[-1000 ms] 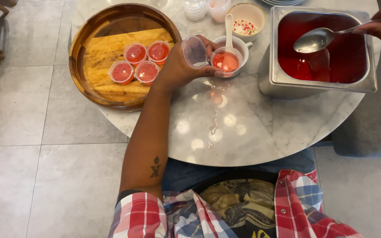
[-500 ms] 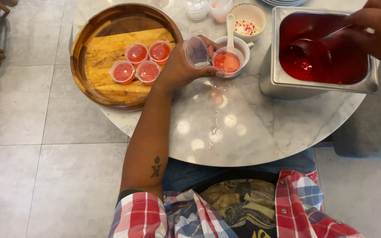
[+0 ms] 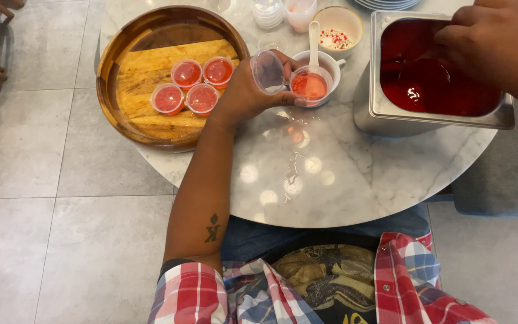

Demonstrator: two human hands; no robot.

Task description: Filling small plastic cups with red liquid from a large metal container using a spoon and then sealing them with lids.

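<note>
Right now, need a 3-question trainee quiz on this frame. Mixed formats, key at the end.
1. How many small filled cups sit on the wooden tray?
2. True or false: the left hand holds a small clear cup of red liquid.
3. The right hand is over: A) the steel pan of red liquid, B) the sprinkles bowl, C) the tray.

Key: 1. Four. 2. True. 3. A.

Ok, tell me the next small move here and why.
Probably lift a spoonful out of the steel pan and carry it to the empty clear cup. The right hand is down in the pan's red liquid, while the left hand holds that cup tilted beside the white mug. Four cups on the wooden tray are already filled.
</note>
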